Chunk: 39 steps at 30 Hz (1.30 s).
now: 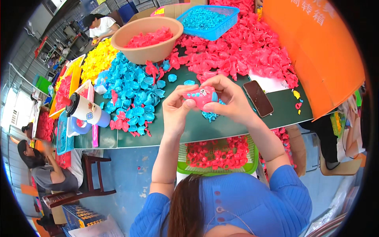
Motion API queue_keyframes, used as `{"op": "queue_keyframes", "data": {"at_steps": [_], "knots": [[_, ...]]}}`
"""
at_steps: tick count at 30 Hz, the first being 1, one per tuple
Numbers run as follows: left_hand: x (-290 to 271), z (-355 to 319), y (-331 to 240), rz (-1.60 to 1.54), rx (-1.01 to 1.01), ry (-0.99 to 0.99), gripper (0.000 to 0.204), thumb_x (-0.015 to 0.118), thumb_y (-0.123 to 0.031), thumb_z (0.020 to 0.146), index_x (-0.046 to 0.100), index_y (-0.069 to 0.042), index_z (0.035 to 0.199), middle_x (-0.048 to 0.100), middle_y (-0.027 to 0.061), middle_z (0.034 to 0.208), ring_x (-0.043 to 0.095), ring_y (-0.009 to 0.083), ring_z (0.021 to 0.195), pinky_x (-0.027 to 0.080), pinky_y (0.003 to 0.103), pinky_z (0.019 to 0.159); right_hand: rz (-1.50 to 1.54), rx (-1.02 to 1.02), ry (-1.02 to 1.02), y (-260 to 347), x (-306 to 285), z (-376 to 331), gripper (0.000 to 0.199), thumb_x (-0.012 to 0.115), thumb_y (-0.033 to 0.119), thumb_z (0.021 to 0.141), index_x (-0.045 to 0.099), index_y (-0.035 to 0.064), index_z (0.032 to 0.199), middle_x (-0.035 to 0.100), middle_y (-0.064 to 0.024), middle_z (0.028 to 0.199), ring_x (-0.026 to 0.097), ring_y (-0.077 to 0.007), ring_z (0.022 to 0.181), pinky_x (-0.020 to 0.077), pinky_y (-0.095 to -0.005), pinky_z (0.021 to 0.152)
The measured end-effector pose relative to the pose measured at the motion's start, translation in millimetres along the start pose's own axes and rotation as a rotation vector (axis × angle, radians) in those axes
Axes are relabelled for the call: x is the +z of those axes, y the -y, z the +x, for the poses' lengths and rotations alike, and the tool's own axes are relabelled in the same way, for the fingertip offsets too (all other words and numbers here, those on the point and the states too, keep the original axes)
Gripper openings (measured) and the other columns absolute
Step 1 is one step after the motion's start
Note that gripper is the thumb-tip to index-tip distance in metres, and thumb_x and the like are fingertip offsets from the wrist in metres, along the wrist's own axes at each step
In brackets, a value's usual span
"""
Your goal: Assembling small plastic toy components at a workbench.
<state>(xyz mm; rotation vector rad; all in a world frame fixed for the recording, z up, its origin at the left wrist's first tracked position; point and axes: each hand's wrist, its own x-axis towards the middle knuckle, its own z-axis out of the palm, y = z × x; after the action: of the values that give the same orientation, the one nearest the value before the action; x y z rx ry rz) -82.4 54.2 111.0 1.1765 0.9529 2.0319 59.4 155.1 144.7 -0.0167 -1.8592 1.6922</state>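
Between my two hands, above the green tabletop (150, 137), is a pink plastic toy part (204, 98) with blue pieces set into it. My left hand (177, 106) is closed on its left end, thumb below and fingers on top. My right hand (231, 98) grips the right end, next to the blue edge. Some small blue pieces (210, 116) lie on the table just under my hands. Blue shell-shaped parts (136, 89) are heaped to the left. A large pile of pink parts (241, 51) spreads beyond my hands.
A dark phone (258, 98) lies right of my hands. Behind stand a tan basin (139, 55) and a blue basket (213, 32). A tumbler (89, 110) is at left. An orange panel (316, 51) borders the right. A green basket (216, 170) of pink rings sits below the edge. Other people work at left.
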Motion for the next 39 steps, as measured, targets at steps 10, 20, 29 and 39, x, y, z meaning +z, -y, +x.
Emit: {"op": "queue_keyframes", "data": {"at_steps": [10,20,29,39], "knots": [[28.4,-10.7,4.1,0.053,0.177,-0.101,0.034,0.069,-0.016,0.079,0.059,0.002,0.106,0.055,0.0048,0.097,0.054,0.0111,0.09,0.044,0.023,0.078,-0.284,-0.22,-0.137,8.9,2.0,-12.9,0.055,0.075,0.005,0.066,0.053,-0.0035,0.116,0.047,-0.0115,0.116,0.05,-0.0187,0.109,0.0435,-0.0302,0.088],[31.1,-6.9,-22.9,0.215,-0.071,0.096,0.046,0.07,0.002,0.072,0.056,-0.001,0.116,0.051,0.0088,0.113,0.054,0.0162,0.103,0.049,0.028,0.084,-0.671,-0.284,-0.25,7.6,7.4,-22.7,0.056,0.076,0.011,0.065,0.056,0.0017,0.116,0.058,-0.012,0.106,0.058,-0.0204,0.093,0.0469,-0.0287,0.078],[24.6,-18.5,-2.3,0.091,0.065,0.035,0.041,0.07,-0.005,0.075,0.057,0.002,0.113,0.052,0.0069,0.102,0.058,0.0135,0.088,0.05,0.025,0.074,-0.445,-0.213,-0.194,-2.6,-6.9,-38.2,0.063,0.079,0.004,0.058,0.055,-0.0035,0.115,0.056,-0.0143,0.118,0.056,-0.0208,0.104,0.044,-0.0316,0.091],[26.6,-27.2,11.8,0.06,0.106,0.026,0.048,0.075,-0.007,0.071,0.055,0.003,0.113,0.053,0.009,0.107,0.058,0.0162,0.093,0.05,0.028,0.077,-0.067,-0.232,-0.236,-10.5,-7.4,-49.6,0.038,0.073,-0.001,0.067,0.061,-0.0031,0.103,0.061,-0.0155,0.107,0.058,-0.0215,0.103,0.0459,-0.0325,0.09]]}}
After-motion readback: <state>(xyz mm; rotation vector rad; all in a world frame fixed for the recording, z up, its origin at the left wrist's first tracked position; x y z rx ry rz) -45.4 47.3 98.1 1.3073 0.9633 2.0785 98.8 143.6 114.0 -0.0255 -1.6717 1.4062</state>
